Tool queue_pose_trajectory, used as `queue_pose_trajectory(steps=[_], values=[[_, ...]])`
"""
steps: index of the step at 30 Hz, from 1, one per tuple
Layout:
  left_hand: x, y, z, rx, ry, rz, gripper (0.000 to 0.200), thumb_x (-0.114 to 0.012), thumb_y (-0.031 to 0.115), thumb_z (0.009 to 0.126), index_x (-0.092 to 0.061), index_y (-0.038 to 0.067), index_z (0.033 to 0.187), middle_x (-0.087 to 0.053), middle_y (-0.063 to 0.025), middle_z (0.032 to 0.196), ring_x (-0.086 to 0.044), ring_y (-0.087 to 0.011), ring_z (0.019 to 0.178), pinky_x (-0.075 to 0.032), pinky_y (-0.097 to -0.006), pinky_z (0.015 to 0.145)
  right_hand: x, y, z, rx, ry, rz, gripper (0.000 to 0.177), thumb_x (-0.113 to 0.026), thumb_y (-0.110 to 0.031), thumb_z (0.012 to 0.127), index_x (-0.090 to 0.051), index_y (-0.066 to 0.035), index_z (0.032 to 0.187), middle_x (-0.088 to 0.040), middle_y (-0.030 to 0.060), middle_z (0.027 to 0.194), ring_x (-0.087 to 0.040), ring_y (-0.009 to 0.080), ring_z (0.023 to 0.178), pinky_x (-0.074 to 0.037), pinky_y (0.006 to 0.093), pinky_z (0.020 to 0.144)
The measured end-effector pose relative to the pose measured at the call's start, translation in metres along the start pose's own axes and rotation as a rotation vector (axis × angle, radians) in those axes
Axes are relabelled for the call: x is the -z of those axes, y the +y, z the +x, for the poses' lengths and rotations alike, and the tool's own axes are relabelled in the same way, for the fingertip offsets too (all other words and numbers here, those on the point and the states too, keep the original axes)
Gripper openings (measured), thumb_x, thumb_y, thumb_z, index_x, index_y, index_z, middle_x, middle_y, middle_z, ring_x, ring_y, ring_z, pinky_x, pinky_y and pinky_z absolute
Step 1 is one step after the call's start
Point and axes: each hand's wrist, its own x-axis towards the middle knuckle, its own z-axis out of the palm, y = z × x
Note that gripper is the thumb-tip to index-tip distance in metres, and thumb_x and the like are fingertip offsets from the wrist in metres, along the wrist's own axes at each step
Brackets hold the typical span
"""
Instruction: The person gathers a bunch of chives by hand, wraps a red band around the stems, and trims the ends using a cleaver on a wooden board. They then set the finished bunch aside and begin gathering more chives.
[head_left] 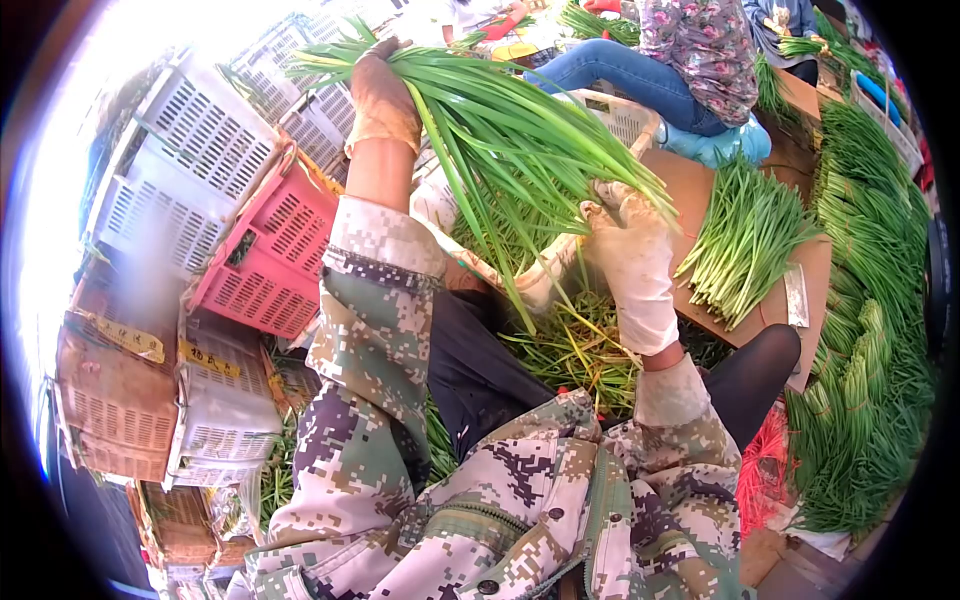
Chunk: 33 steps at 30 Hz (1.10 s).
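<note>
My left hand [383,105], in a thin glove, is raised and closed around one end of a large bunch of garlic chives [510,125]. The long green leaves fan out to the right and droop. At the far end of the bunch, my right hand [632,262], in a whitish glove, has its fingers curled at the leaves; its exact grip is partly hidden. Beneath the bunch stands a pale basket [545,280] with more green leaves in it. Loose green and yellowish leaves [575,350] lie between my legs.
A tied chive bundle [750,235] lies on a brown board [665,170] with a metal blade-like strip [796,295]. Many bundles [860,400] line the right. Stacked white crates [190,150] and a pink crate [270,255] stand left. A person in jeans [630,85] sits ahead.
</note>
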Motion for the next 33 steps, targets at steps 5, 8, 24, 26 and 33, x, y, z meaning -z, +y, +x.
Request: queue_pose_trajectory(steps=[5,8,24,26,33], values=[[-0.005,-0.005,-0.018,-0.012,0.003,0.024,0.023,-0.053,0.016,0.09,-0.059,-0.006,0.092,-0.061,-0.0142,0.081,-0.06,-0.0265,0.07,-0.052,-0.0352,0.067,0.007,0.009,-0.003,0.25,0.011,-0.118,0.02,-0.069,-0.014,0.08,-0.069,-0.005,0.097,-0.068,0.0135,0.092,-0.064,0.0317,0.087,-0.05,0.039,0.081],[-0.003,-0.009,-0.013,0.021,-0.019,-0.004,0.024,-0.052,0.016,0.09,-0.059,-0.007,0.093,-0.061,-0.0141,0.08,-0.059,-0.0265,0.068,-0.052,-0.0353,0.064,0.008,0.018,-0.005,0.395,-0.015,-0.295,0.017,-0.068,-0.013,0.08,-0.07,-0.006,0.094,-0.068,0.0128,0.088,-0.064,0.032,0.084,-0.05,0.0405,0.078],[-0.012,-0.021,-0.02,0.064,-0.037,-0.005,0.021,-0.057,0.014,0.087,-0.061,-0.007,0.086,-0.062,-0.0132,0.073,-0.06,-0.0258,0.057,-0.053,-0.0352,0.055,0.012,0.006,0.002,-0.407,-0.17,0.527,0.015,-0.064,-0.014,0.089,-0.067,0.0,0.093,-0.065,0.0017,0.083,-0.056,0.0065,0.076,-0.046,0.0244,0.068],[-0.01,-0.024,-0.017,0.073,-0.026,-0.002,0.021,-0.057,0.014,0.087,-0.061,-0.007,0.086,-0.062,-0.0132,0.073,-0.06,-0.0258,0.057,-0.053,-0.0353,0.056,0.019,0.008,0.003,-0.504,-0.21,0.744,0.014,-0.063,-0.014,0.09,-0.066,-0.001,0.094,-0.065,0.0013,0.085,-0.056,0.0068,0.077,-0.046,0.0241,0.07],[-0.009,-0.028,-0.018,0.09,-0.066,0.027,0.021,-0.052,0.015,0.09,-0.06,-0.004,0.089,-0.063,-0.014,0.075,-0.063,-0.0275,0.063,-0.055,-0.0359,0.06,0.03,0.014,0.01,-0.543,-0.343,1.207,0.013,-0.059,-0.011,0.092,-0.065,-0.001,0.098,-0.063,0.0015,0.084,-0.053,0.0068,0.07,-0.045,0.0198,0.068]])
